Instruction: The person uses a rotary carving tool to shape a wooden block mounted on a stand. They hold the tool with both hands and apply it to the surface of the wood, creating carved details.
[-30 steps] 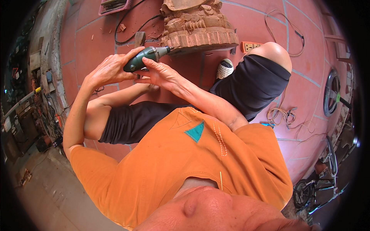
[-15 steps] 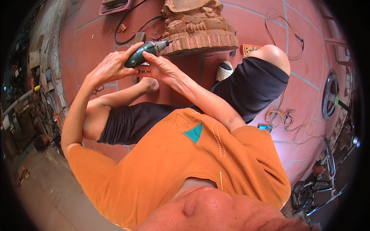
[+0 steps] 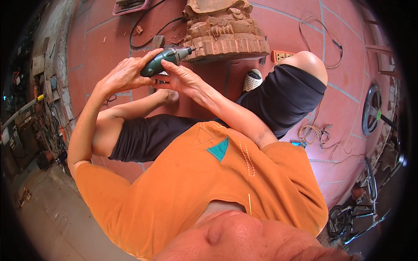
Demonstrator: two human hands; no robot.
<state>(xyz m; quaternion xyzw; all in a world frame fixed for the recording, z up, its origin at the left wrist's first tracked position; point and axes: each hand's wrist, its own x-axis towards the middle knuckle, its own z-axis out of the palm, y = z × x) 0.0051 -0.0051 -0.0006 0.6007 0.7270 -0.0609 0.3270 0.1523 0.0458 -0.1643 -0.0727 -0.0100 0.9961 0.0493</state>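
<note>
A green and grey rotary tool (image 3: 157,65) lies between my two hands, its grey nose pointing right toward the carved wooden piece (image 3: 230,50). My left hand (image 3: 128,73) is closed on the rear of its body, thumb along the upper side. From the near side my right hand (image 3: 183,78) grips it too, thumb on the body and fingers underneath, partly hidden. The tip of the tool is close to the left end of the carving's ridged base; whether it touches I cannot tell.
Behind the tool stands a small wooden block (image 3: 158,41), with a black cable (image 3: 133,32) curving nearby. An orange socket strip (image 3: 282,55) sits right of the carving. A pink basket (image 3: 130,7) is at the far left. Coiled cords (image 3: 320,135) and a wheel-like ring (image 3: 372,108) lie rightward.
Almost nothing differs. Both hands keep their hold on the rotary tool, which stays in nearly the same place.
</note>
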